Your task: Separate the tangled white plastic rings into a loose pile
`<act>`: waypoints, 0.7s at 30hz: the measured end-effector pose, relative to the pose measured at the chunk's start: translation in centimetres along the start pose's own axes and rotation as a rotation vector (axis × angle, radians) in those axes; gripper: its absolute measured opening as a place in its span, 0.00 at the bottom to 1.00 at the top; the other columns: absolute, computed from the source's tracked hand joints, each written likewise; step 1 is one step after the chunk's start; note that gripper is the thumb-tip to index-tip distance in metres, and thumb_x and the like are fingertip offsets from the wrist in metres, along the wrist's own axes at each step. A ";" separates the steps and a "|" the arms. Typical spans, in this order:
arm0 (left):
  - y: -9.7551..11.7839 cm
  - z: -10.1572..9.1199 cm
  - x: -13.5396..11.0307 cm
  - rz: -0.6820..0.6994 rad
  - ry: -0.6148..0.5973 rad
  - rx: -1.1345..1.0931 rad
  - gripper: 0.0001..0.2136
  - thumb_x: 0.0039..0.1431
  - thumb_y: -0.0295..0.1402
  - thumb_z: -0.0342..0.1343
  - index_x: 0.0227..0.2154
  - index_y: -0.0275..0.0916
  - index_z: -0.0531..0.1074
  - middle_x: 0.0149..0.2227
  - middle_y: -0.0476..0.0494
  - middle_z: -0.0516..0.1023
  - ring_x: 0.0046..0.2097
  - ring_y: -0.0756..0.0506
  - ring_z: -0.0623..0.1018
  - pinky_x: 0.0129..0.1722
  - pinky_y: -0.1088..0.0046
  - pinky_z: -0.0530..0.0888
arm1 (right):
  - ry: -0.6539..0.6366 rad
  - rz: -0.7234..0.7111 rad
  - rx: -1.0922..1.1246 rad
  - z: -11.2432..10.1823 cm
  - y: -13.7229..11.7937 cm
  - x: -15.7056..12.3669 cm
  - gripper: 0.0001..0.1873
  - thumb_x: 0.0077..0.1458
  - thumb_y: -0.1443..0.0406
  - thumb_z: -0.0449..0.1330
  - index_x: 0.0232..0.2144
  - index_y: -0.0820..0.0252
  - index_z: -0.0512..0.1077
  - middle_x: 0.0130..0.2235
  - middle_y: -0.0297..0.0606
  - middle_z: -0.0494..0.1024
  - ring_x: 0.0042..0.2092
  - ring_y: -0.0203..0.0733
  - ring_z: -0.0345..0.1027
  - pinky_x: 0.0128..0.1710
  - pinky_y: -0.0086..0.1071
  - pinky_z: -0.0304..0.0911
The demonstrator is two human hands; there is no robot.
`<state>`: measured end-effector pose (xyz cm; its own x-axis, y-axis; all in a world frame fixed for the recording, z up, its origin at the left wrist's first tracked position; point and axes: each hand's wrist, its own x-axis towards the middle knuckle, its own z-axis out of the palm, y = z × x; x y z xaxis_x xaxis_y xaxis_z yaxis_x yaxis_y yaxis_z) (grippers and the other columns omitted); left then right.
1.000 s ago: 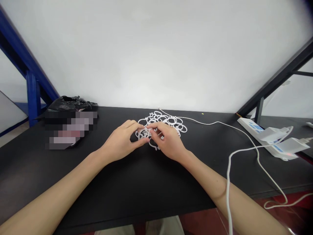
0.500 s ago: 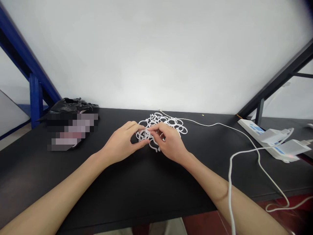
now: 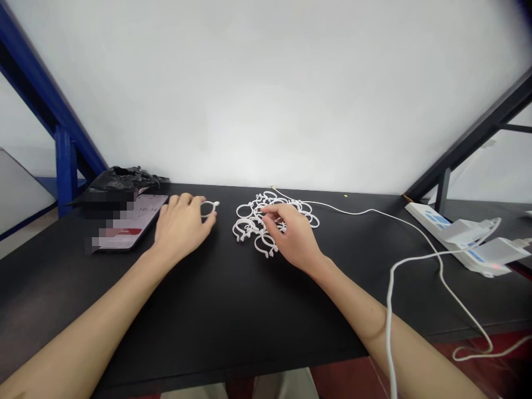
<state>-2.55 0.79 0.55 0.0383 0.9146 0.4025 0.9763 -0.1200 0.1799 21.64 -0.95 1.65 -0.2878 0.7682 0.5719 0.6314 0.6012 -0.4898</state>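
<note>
A white open-ended plastic ring with small knobbed tips, like a shower curtain ring (image 3: 215, 204), is between the thumb and fingers of my left hand (image 3: 183, 224), left of the pile. Part of this ring is hidden behind the fingers. My right hand (image 3: 295, 238) hovers over a heap of similar white rings (image 3: 245, 228), its thumb and curled fingers slightly apart with nothing visible held. The rings overlap one another on the black table (image 3: 233, 316), and the right hand covers several of them.
A phone (image 3: 143, 221) with a lit screen lies left of my left hand, by a black plastic bag (image 3: 124, 178). On the right, a white power strip (image 3: 432, 219) carries plugged-in adapters. A white cable (image 3: 390, 310) passes over my right forearm; another runs behind the rings.
My left hand has moved left, away from the heap, with one ring. My right hand stays at the heap, its thumb and fingers no longer on the ring both hands touched.
</note>
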 end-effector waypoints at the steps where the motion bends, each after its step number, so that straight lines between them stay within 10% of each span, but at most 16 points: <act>1: -0.7 0.2 0.2 -0.032 -0.015 0.065 0.23 0.61 0.46 0.45 0.48 0.33 0.73 0.46 0.25 0.73 0.51 0.24 0.69 0.45 0.47 0.67 | -0.024 -0.023 -0.041 0.0 0.0 0.0 0.09 0.62 0.65 0.55 0.43 0.57 0.72 0.39 0.39 0.77 0.43 0.44 0.69 0.46 0.41 0.65; 6: -2.1 0.6 0.4 -0.053 0.012 0.122 0.22 0.57 0.39 0.48 0.51 0.33 0.72 0.48 0.23 0.73 0.51 0.23 0.67 0.44 0.44 0.65 | -0.186 -0.114 -0.211 0.4 0.2 -0.5 0.11 0.60 0.64 0.57 0.45 0.59 0.73 0.41 0.44 0.75 0.44 0.48 0.62 0.48 0.45 0.63; 15: 2.1 1.3 -0.8 0.506 -0.126 -0.348 0.15 0.66 0.34 0.45 0.48 0.44 0.74 0.47 0.43 0.74 0.47 0.40 0.68 0.49 0.60 0.69 | -0.241 -0.145 -0.258 0.8 0.7 -0.5 0.07 0.61 0.69 0.57 0.40 0.61 0.73 0.40 0.43 0.76 0.43 0.47 0.61 0.47 0.43 0.63; 21: 1.7 1.4 -0.5 0.499 -0.074 -0.373 0.11 0.67 0.37 0.47 0.39 0.43 0.76 0.45 0.43 0.75 0.46 0.41 0.68 0.48 0.61 0.69 | -0.231 -0.112 -0.304 0.6 0.9 -0.3 0.07 0.61 0.69 0.56 0.40 0.61 0.73 0.39 0.44 0.77 0.43 0.48 0.61 0.45 0.43 0.63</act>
<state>-0.65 0.65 -0.57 0.4979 0.7363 0.4583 0.6976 -0.6539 0.2927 21.84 -0.52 0.64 -0.4998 0.7515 0.4307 0.7613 0.6183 -0.1953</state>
